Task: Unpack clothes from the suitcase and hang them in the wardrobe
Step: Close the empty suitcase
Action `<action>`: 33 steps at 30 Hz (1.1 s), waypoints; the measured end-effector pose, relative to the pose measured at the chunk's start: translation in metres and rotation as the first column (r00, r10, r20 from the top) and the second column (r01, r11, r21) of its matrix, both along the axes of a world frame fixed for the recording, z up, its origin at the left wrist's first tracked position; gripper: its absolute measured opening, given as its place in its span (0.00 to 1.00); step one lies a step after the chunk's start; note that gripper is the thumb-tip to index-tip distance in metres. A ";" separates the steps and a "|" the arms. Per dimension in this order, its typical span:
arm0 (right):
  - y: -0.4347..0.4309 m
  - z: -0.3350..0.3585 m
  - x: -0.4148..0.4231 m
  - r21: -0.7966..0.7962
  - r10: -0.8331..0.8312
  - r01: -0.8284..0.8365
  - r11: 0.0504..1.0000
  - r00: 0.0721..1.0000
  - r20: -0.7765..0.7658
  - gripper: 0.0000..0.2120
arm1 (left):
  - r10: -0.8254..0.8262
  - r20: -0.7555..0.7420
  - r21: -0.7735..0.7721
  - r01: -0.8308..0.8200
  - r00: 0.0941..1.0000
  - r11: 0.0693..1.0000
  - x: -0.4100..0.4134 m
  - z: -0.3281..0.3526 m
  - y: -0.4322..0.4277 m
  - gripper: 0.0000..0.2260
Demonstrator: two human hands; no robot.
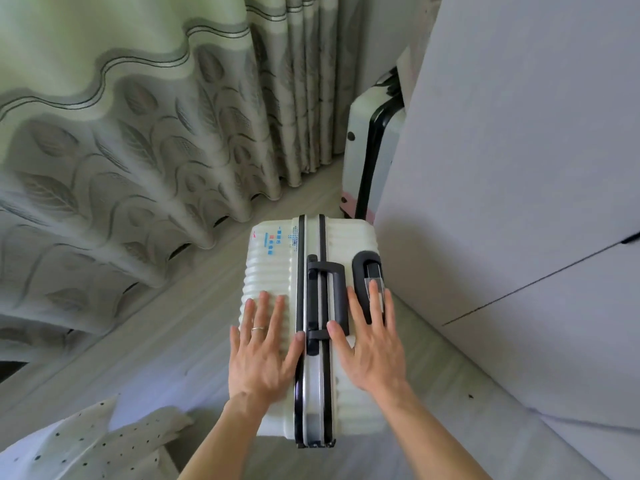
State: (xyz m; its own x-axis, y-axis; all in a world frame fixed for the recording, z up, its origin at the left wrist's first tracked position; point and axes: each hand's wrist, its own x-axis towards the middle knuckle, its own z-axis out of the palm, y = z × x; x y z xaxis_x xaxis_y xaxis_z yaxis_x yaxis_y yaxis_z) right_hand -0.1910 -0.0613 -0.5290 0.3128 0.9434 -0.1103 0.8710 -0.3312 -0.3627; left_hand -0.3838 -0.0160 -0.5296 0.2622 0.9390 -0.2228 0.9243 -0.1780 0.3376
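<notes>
A white ribbed hard-shell suitcase point(273, 261) with black frame strips stands closed and upright on the floor, top side facing me. Its black carry handle point(327, 292) sits in the middle and a black pull-handle recess point(367, 268) lies at the right. My left hand point(265, 344) lies flat with spread fingers on the left half of the top; a ring is on one finger. My right hand point(370, 341) lies flat on the right half, its fingertips over the pull-handle recess. The white wardrobe point(519, 188) stands closed just to the right. No clothes are visible.
Green-grey leaf-patterned curtains point(138, 133) hang along the left and back. A second pale suitcase point(367, 150) with a black strip stands behind, against the wardrobe's side. Dotted white bedding point(79, 441) shows at the bottom left. Pale floor point(166, 348) runs between curtain and suitcase.
</notes>
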 end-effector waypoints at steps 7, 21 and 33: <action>0.125 -0.001 -0.025 0.067 -0.019 0.021 0.998 0.999 -0.036 0.37 | -0.007 -0.049 0.033 0.008 0.999 0.999 -0.023 -0.002 0.126 0.32; 0.380 -0.011 -0.007 0.116 -0.135 0.137 0.984 0.991 -0.021 0.35 | -0.136 -0.120 0.073 0.145 0.983 0.987 0.003 -0.010 0.404 0.35; 0.571 -0.005 0.001 0.015 -0.431 0.432 0.902 0.902 -0.023 0.35 | -0.443 -0.118 0.098 0.455 0.889 0.885 0.041 -0.007 0.651 0.35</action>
State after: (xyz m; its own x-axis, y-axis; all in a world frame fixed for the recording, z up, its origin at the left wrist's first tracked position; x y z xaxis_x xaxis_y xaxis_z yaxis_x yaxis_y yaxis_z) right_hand -0.1900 0.5095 -0.5341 0.6879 0.7184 -0.1028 0.6375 -0.6659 -0.3874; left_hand -0.3428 0.6347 -0.5364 0.6462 0.7464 -0.1588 0.7610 -0.6149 0.2068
